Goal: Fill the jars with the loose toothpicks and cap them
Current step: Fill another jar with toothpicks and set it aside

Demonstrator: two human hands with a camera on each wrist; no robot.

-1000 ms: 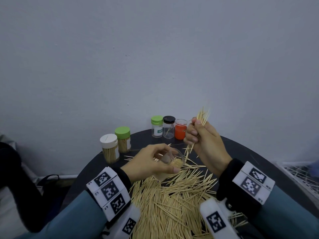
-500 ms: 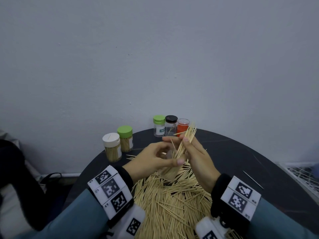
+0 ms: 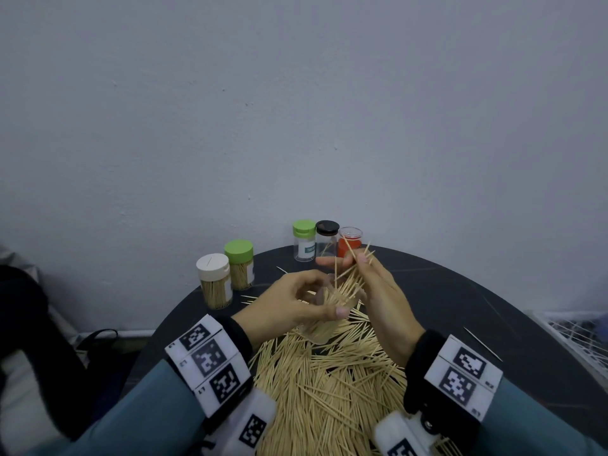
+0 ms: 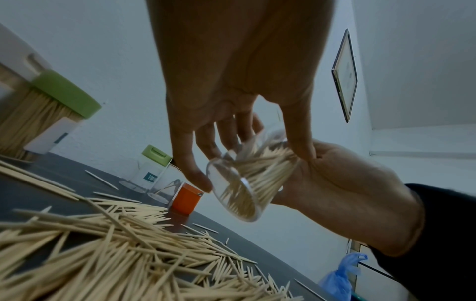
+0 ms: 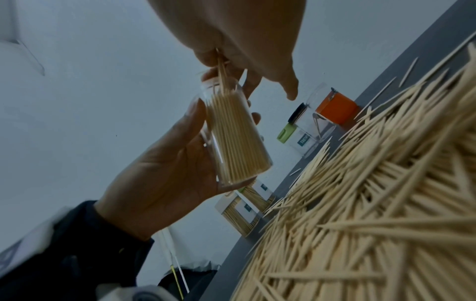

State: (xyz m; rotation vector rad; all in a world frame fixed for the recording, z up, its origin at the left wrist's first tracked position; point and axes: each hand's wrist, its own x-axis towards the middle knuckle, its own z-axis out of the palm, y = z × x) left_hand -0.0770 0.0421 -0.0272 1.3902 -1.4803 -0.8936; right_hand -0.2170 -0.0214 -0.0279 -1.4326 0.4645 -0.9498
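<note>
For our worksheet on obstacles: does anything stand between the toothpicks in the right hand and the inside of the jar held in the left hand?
Nothing visible does. The jar is uncapped in the left hand, and the right hand feeds its toothpicks into the open mouth.

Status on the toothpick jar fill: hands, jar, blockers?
Left hand grips clear jar, tilted, nearly full. Right hand pinches toothpicks at its mouth. Uncapped. Big loose pile remains.

Five jars (image 3: 306,240) stand behind the toothpick pile (image 3: 329,383) (two further left).
</note>
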